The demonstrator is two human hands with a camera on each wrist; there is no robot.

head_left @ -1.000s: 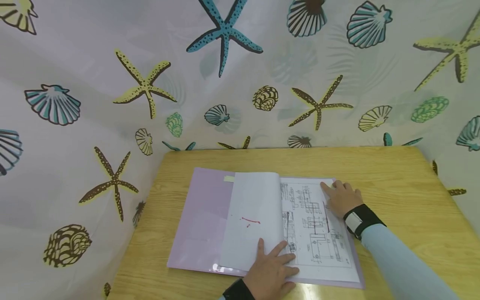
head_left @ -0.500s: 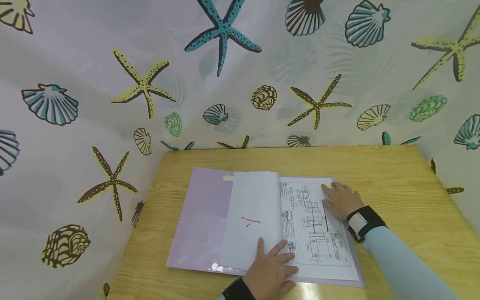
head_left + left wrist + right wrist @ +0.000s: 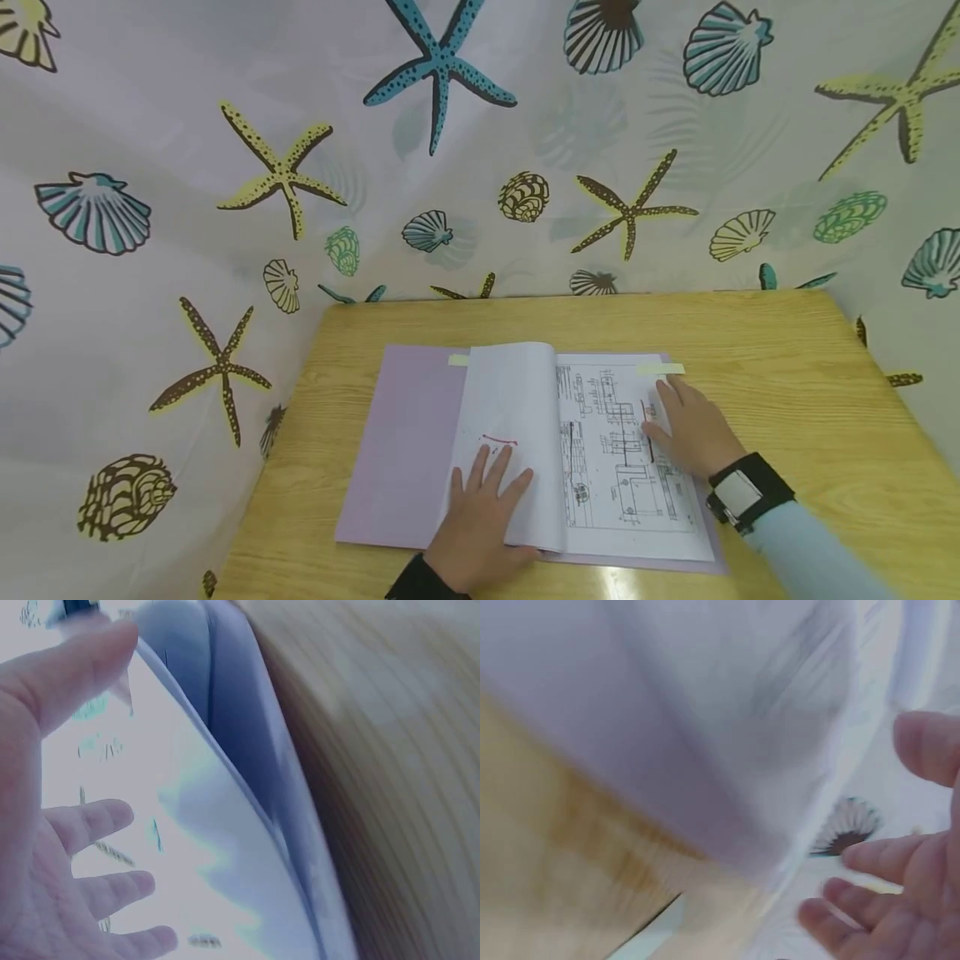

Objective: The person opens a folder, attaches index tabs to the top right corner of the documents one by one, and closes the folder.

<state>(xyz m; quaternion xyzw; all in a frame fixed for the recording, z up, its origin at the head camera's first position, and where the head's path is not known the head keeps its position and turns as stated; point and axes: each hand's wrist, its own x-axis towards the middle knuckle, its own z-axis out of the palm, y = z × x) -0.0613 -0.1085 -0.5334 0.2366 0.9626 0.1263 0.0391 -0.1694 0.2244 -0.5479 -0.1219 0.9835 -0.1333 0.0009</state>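
Observation:
A lilac folder (image 3: 408, 442) lies open, with a curved white page (image 3: 510, 392) on its left and a printed technical drawing (image 3: 600, 492) on its right. My left hand (image 3: 480, 525) is spread over the lower part of the white page, its fingers straight and apart. In the left wrist view the thumb (image 3: 82, 675) stands near the page's edge. My right hand (image 3: 693, 429) is over the drawing's right edge, fingers loosely extended and holding nothing. Whether it touches the paper cannot be told. Just above its fingertips, a pale yellow sticky tab (image 3: 660, 368) juts past the drawing's top right corner.
Another pale yellow tab (image 3: 458, 360) sits at the white page's top left. The folder rests on a wood-grain table (image 3: 810, 383). Behind and beside the table hangs a white cloth (image 3: 465, 183) printed with shells and starfish.
My left hand has shifted left from the lower fold onto the white page. My right hand has drawn back from the drawing's top right corner, uncovering the yellow tab there.

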